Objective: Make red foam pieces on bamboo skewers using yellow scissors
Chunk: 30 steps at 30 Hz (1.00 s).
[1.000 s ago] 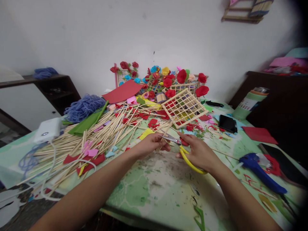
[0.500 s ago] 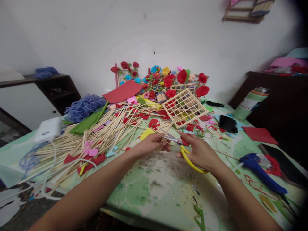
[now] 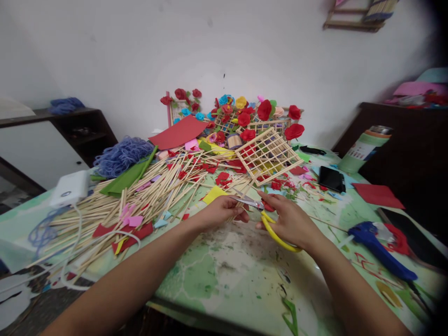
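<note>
My right hand is closed round the yellow-handled scissors. Their metal blades point left, in front of my left hand's fingers. A small red piece shows beside the right fingers; whether they pinch it I cannot tell. My left hand is closed on thin wooden sticks, which slant up past the blades. How many it holds is hidden by the fingers and blades. Just beyond both hands, a lattice of wooden sticks leans on the pile.
Loose wooden sticks cover the table's left, near blue yarn and a white box with a cable. Paper flowers stand at the back. To the right are a blue glue gun, a phone and a bottle.
Both hands stay almost in the same place. The scissors and the sticks have shifted only very slightly.
</note>
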Each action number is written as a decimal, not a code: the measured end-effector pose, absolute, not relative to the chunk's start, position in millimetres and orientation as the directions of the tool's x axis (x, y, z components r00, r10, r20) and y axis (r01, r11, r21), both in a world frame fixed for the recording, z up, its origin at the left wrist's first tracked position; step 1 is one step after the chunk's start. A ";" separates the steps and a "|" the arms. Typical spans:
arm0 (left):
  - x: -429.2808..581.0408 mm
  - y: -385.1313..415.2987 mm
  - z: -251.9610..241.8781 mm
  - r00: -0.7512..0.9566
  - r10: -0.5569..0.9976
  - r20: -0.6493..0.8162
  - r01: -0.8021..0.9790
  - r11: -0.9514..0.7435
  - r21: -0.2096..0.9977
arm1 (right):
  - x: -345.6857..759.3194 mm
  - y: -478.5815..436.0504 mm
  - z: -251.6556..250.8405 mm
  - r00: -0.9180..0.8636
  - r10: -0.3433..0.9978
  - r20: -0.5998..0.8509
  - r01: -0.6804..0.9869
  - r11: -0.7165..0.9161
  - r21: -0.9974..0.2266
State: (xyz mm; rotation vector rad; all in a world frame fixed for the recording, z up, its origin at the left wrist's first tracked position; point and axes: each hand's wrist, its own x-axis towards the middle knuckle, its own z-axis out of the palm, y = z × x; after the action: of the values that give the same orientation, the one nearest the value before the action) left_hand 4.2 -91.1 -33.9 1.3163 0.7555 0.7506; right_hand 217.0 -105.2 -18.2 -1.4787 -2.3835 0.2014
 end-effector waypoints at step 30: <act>4.8 -94.9 -39.1 0.244 0.890 0.385 0.398 -0.454 0.797 | 192.3 -117.5 -26.0 -0.259 0.945 0.201 0.859 0.320 -0.399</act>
State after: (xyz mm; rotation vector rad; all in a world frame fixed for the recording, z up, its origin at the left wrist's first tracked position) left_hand 4.8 -94.9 -39.1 1.9672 1.1714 1.1537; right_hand 192.3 -117.5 -26.0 -1.5993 -2.1935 0.2931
